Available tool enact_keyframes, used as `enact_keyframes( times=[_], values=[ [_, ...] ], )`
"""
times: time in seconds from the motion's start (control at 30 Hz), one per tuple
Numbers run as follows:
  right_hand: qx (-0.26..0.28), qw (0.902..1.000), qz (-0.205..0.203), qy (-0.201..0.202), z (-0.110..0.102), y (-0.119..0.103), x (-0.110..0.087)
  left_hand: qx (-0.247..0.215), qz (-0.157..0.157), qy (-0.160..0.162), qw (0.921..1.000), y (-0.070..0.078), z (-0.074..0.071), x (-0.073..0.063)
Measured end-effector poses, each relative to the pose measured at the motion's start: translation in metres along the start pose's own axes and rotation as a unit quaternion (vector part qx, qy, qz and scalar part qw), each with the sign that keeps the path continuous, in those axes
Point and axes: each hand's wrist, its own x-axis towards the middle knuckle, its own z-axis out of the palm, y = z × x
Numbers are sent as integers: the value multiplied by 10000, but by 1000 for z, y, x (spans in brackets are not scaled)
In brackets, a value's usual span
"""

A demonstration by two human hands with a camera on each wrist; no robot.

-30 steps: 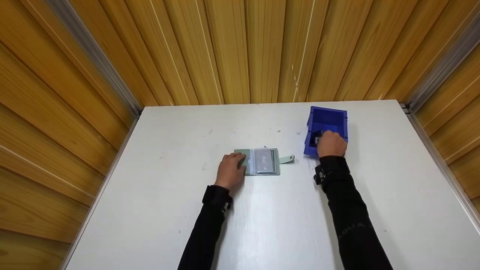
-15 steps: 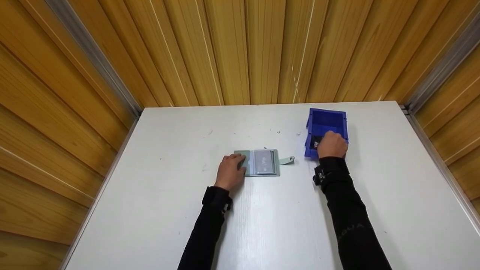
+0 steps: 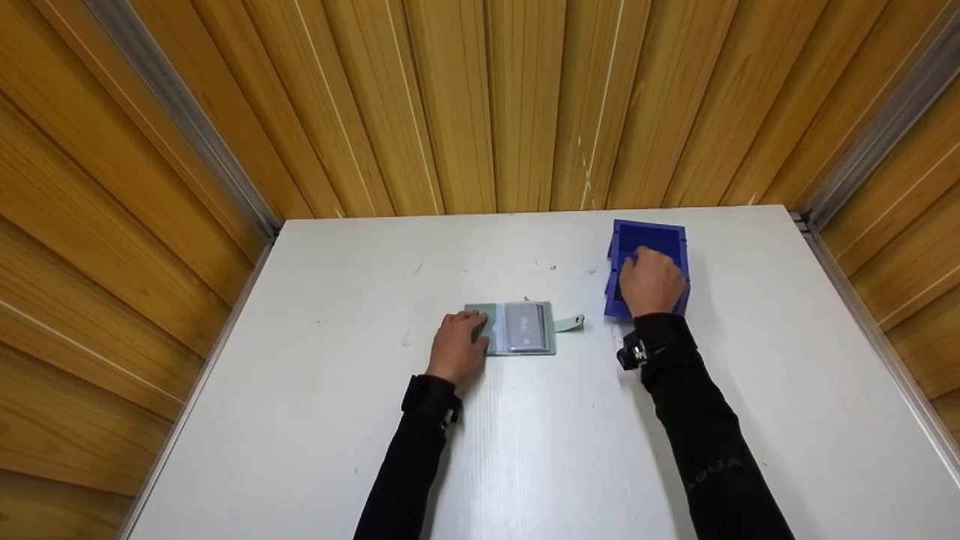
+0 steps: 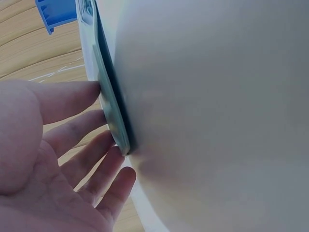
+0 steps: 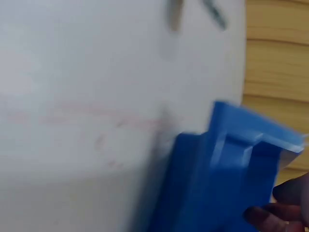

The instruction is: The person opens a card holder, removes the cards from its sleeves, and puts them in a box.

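An open pale green card holder (image 3: 531, 330) with clear sleeves lies on the white table, its snap strap (image 3: 570, 323) reaching right. My left hand (image 3: 456, 346) rests at its left cover, fingers fairly straight; the left wrist view shows the thumb and fingertips against the cover's edge (image 4: 112, 104). My right hand (image 3: 651, 283) reaches down into a blue bin (image 3: 649, 232), its fingers (image 5: 273, 220) bent inside the wall in the right wrist view. The hand covers the spot in the bin where a black card lay, and I cannot tell whether the fingers hold it.
The white table (image 3: 315, 442) runs back to a wood-patterned wall (image 3: 465, 112). Metal rails (image 3: 187, 112) line the corners on both sides. The bin stands to the right of the card holder, near the table's back edge.
In the bin, the black card marked "Vip" went from tilted by the right hand to lying flatter, then out of sight as that hand shifted left over it. The left hand stayed on the holder.
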Motion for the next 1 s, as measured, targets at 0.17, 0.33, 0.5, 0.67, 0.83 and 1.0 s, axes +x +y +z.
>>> enact_keyframes(
  times=[0.17,0.33,0.5,0.67,0.83,1.0],
  values=[
    [560,9874,-1392,-508,10,-32,-14,-7,-98,-14,10000,-3,-2,-1],
    [653,9584,-2219,-1672,28,-53,-39,11,-116,-38,9999,-4,-2,-1],
    [-3,9203,-2501,-3008,45,-55,-59,34,-101,-54,9999,-3,0,-2],
    [-314,9125,-2426,-3279,49,-49,-64,89,-97,-94,9999,-1,2,-3],
    [-168,9164,-2399,-3200,51,-46,-63,112,-38,-35,9999,1,2,-1],
    [158,9229,-2591,-2844,52,-48,-64,121,-41,-36,9999,0,2,-1]
  ],
)
